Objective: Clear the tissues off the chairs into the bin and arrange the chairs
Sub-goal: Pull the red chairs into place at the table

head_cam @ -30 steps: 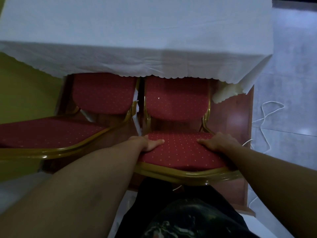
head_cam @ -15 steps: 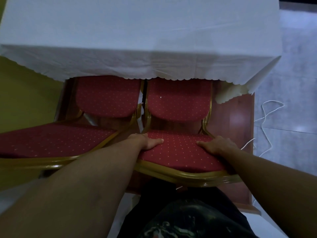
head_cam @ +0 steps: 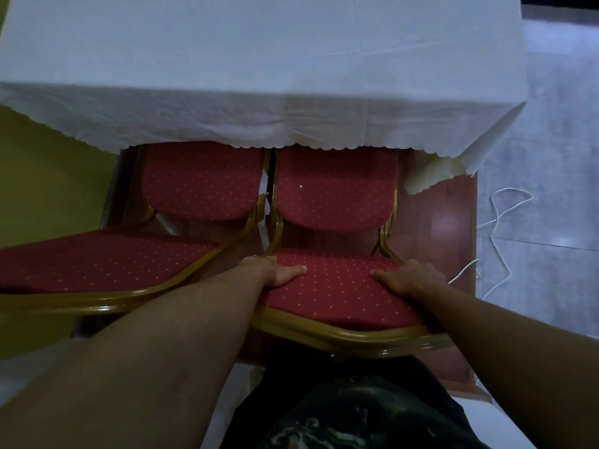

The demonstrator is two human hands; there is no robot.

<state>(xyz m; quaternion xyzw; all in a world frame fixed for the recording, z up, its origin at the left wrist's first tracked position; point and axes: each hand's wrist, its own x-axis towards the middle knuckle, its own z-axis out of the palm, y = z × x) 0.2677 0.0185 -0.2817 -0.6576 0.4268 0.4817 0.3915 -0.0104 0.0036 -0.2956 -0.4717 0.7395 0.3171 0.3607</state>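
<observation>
Little has been shifted since the earlier frames: the right-hand chair (head_cam: 337,286) is seen a touch nearer the table edge, with both hands kept in the same places on its seat. That chair is set with its back toward the table, the backrest tucked partly under the hanging tablecloth (head_cam: 259,124). Its seat runs from the person's body toward the table, so any further push would be directed straight ahead, along that line.

The seat is held from both sides. The left hand (head_cam: 278,273) is wrapped over the left edge, thumb lying on the cushion and the other fingers curled out of sight below. The right hand (head_cam: 408,277) is laid on the right edge in a like way, thumb on top; whether its fingers are closed under the frame cannot be told. Both hands are equally near, one to each side.

Just beside it on the left, the second chair (head_cam: 103,264) is parked with its seat angled off toward the left, so the pair is judged not yet squared. No tissue can be made out with certainty on either seat; a tiny pale speck (head_cam: 301,186) is seen on the right backrest. A white cord (head_cam: 499,222) lies on the floor, well apart to the right.
</observation>
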